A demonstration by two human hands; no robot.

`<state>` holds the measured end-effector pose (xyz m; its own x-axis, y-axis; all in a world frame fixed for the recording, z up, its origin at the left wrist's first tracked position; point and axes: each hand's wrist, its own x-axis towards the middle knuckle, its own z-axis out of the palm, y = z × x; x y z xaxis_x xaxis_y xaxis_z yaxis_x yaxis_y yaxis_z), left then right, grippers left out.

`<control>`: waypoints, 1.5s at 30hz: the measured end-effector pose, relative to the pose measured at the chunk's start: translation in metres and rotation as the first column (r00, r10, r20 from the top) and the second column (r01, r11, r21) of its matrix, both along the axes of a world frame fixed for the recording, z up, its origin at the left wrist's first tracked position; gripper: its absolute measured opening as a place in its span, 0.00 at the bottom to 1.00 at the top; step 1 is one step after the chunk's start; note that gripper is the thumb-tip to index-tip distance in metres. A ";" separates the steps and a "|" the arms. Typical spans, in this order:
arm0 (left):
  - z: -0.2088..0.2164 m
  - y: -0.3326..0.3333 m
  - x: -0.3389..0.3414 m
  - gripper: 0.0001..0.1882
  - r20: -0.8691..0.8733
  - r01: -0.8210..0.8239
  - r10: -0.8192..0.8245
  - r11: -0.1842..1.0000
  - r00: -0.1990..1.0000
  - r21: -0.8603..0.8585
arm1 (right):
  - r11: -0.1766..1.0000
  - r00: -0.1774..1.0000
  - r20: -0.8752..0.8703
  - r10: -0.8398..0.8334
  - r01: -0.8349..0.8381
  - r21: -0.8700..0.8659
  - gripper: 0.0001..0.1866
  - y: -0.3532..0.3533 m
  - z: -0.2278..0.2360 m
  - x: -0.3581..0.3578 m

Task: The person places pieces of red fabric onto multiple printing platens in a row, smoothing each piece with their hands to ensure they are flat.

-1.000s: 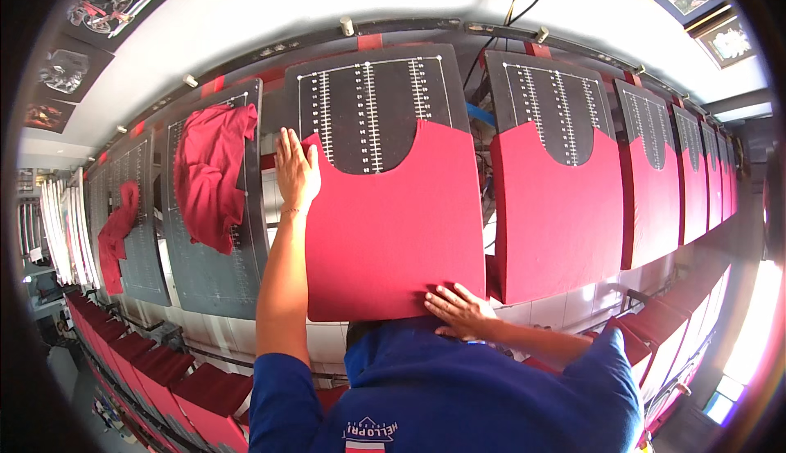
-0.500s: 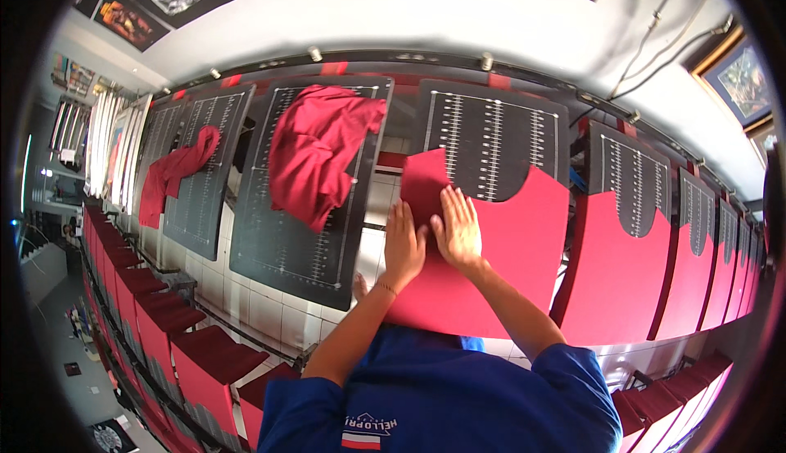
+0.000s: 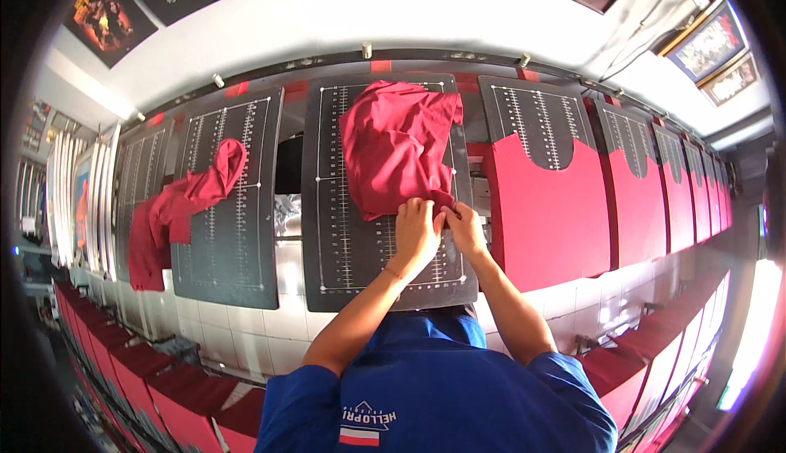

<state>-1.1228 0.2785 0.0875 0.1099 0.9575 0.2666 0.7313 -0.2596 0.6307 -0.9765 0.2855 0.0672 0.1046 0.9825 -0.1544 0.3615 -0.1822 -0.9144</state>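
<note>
**Board [image 3: 332, 240] bearing bunched cloth [image 3: 393, 150]**

The cloth lies mostly on the board's far half, long axis roughly along its length, pinched edge facing the board's near end. Left hand [image 3: 417, 230] and right hand [image 3: 467, 230] pinch that edge, fingers curled.

Cloth [image 3: 397, 146] blocks the board [image 3: 352, 260]; left edge lies free.

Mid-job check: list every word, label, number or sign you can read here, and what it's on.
Blue shirt: white lettering above a red-and-white patch; I don't copy printed words.
Black board under the hands: white scales, marks too small to read.
Neighbouring board: similar scales, also too small.
Bunched red cloth: no lettering visible.
</note>
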 end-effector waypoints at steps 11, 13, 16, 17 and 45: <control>0.032 0.005 -0.085 0.11 0.252 0.047 -0.102 0.976 0.962 0.213 | 0.793 0.917 -0.333 -0.222 0.368 0.486 0.12 -0.107 0.180 -0.033; 0.052 0.000 -0.089 0.06 0.326 0.002 -0.114 0.945 0.939 0.326 | 0.651 0.850 -0.500 -0.167 0.476 0.591 0.15 -0.111 0.254 -0.024; 0.103 -0.042 -0.091 0.06 0.802 0.373 -0.179 0.926 0.570 -0.058 | 0.614 0.606 -0.793 -0.061 0.649 0.449 0.20 -0.077 0.351 -0.038; 0.112 -0.049 -0.088 0.16 0.820 0.520 -0.332 0.853 0.466 0.050 | 0.651 0.752 -0.646 -0.133 0.558 0.515 0.20 -0.057 0.361 -0.045; -0.011 -0.127 -0.049 0.09 -0.318 0.496 -0.492 0.865 0.810 -0.077 | 0.911 0.916 0.040 -0.399 0.391 0.134 0.05 -0.183 -0.036 0.016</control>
